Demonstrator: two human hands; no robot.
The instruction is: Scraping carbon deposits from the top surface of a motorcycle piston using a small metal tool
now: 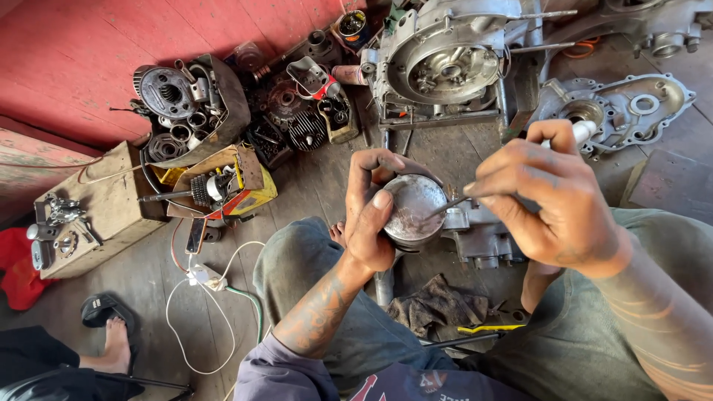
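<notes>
Left hand (371, 215) is clamped round the piston (412, 208) above his knees, over the floor; right hand (546, 200) pinches a thin scraper (445, 206) on its crown. A slip might gouge the metal.

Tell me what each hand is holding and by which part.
The left hand grips a round metal piston around its side wall, crown facing up. The right hand pinches a thin scraping tool near its handle end, tip on the crown.
</notes>
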